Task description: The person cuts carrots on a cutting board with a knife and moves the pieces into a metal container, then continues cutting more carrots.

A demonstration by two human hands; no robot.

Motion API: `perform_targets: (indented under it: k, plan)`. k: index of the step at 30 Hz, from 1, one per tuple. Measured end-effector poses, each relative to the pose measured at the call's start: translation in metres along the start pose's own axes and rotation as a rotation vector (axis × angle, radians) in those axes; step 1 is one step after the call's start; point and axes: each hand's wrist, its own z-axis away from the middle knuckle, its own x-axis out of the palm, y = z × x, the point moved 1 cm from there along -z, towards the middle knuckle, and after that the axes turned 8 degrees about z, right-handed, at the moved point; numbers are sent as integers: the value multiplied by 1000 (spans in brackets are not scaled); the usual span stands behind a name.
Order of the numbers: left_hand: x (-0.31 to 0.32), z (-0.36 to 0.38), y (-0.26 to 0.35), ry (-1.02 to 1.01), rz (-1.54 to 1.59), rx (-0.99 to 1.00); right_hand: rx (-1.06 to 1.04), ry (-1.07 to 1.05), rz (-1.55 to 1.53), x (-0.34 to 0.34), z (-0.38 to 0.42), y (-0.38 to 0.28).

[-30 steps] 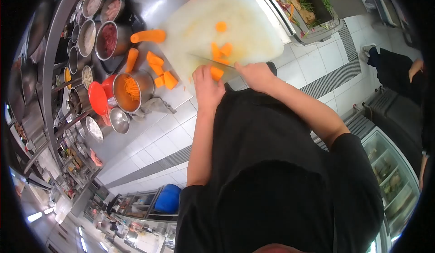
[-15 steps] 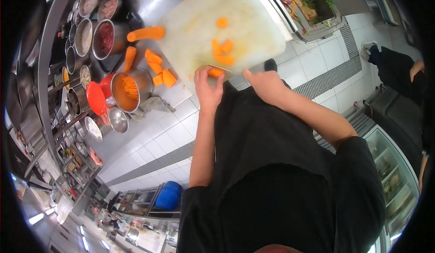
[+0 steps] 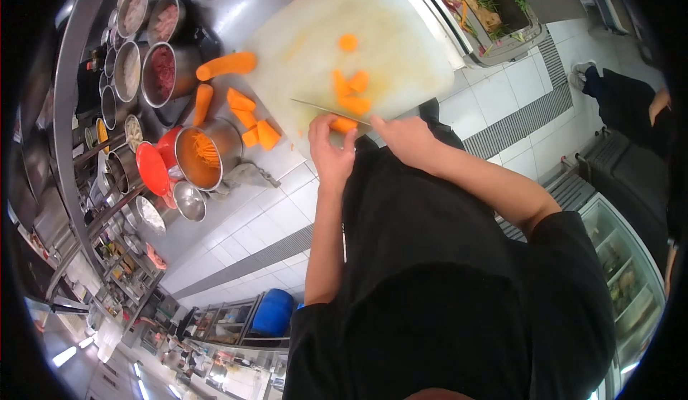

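Note:
At the near edge of a white cutting board (image 3: 301, 49), my left hand (image 3: 332, 155) grips a carrot piece (image 3: 344, 123) between thumb and fingers. My right hand (image 3: 407, 139) is closed round the handle of a knife (image 3: 322, 108), whose thin blade points left and lies just beyond the held piece. Several cut carrot pieces (image 3: 354, 104) sit on the board past the blade, and a round carrot end (image 3: 348, 42) lies farther off. The knife handle is hidden by my right hand.
Left of the board lie a whole carrot (image 3: 228, 65) and carrot chunks (image 3: 268, 135). A metal pot (image 3: 228, 142) holds orange shreds, beside a red bowl (image 3: 152, 169) and a meat pot (image 3: 182, 70). A scrap bin (image 3: 502, 45) stands right; another person's dark clothing (image 3: 627, 110) shows at far right.
My right hand has shifted left with the knife, and the blade now reaches farther left over the board. My left hand stays on the carrot piece. The whole view has shifted slightly.

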Motion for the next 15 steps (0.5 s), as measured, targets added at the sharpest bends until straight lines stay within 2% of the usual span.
perform_targets:
  k: [3,6,8,9,11,15]
  plan:
    - [0,5,0,-13,-14,-15,7,-31,42,-1,-1,-3]
    - [1,5,-6,14,17,-4,-14,62,23,-18,19,-3]
    - [2,5,-7,16,9,-33,47,-73,37,-36,46,-2]
    - [3,4,-8,15,16,-31,51,-73,42,-44,56,-1]
    - [4,6,-12,70,-20,54,78,-218,72,-52,69,1]
    - [4,5,-12,50,54,5,91,-204,43,-47,57,-1]
